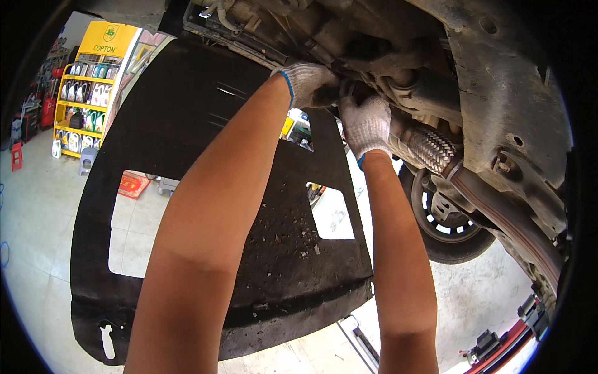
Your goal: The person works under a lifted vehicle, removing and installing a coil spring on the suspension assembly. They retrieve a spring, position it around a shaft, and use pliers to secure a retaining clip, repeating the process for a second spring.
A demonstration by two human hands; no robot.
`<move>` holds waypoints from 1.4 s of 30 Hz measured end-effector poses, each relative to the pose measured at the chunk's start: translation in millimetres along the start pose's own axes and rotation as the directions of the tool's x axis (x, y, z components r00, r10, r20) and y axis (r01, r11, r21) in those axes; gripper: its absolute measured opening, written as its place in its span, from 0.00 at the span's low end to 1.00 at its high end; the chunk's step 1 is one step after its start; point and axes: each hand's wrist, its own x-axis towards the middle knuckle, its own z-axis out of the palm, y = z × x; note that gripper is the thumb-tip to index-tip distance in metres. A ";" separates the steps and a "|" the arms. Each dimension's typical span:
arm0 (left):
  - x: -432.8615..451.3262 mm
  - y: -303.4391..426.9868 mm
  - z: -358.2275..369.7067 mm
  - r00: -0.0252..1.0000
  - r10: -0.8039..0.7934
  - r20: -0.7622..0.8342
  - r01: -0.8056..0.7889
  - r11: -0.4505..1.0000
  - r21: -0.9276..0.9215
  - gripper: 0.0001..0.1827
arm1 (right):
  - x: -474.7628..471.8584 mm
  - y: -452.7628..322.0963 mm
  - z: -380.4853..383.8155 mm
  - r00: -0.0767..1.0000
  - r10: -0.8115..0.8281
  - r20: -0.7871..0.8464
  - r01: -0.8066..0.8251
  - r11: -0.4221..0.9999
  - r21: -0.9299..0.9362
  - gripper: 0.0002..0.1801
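Both my hands wear pale knitted work gloves and reach up to the underside of a car engine [373, 56]. My left hand [312, 85] has dark-stained fingers, bent among dark parts whose details I cannot make out. Close to its right, my right hand [366, 118] is raised with its fingertips in shadow. Whether either hand grips something is hidden. Below them hangs a large black undertray [159, 103] with cut-out openings and dirt scattered on it. A braided exhaust flex pipe [432, 147] runs just right of my right hand.
Right of my forearm, the exhaust pipe [504, 205] slopes down past a car wheel [439, 210]. A red lift arm [507, 346] shows at lower right. Across the tiled floor stand a yellow rack [84, 79] of bottles, a grey stool [87, 159] and a red stool [17, 156].
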 end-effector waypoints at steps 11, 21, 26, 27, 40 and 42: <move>2.3 11.7 25.7 0.943 0.276 -0.186 0.096 0.310 0.946 0.21 | -18.1 26.0 17.5 0.972 0.053 -0.227 0.059 0.885 0.463 0.22; 11.7 17.2 35.2 0.933 -0.070 -0.354 0.232 0.867 0.440 0.20 | -23.7 18.4 15.6 0.898 0.221 -0.382 0.070 0.784 0.617 0.17; 13.9 20.8 43.0 0.925 0.006 -0.379 0.221 0.804 0.552 0.20 | -37.9 20.1 9.5 0.866 0.303 -0.396 0.094 0.681 0.726 0.16; 13.6 15.5 42.2 0.909 0.085 -0.409 0.183 0.800 0.572 0.20 | -48.2 13.5 4.3 0.858 0.333 -0.391 0.101 0.637 0.764 0.16; 22.9 64.5 77.8 0.945 -0.108 -0.308 0.307 0.618 0.724 0.18 | -228.7 117.9 -132.1 0.788 0.446 0.424 -0.360 -0.225 0.905 0.13; 57.7 -55.3 -9.4 0.901 0.037 -0.432 0.400 0.310 0.862 0.26 | -238.8 105.3 -123.6 0.731 0.432 0.528 -0.244 -0.558 0.793 0.15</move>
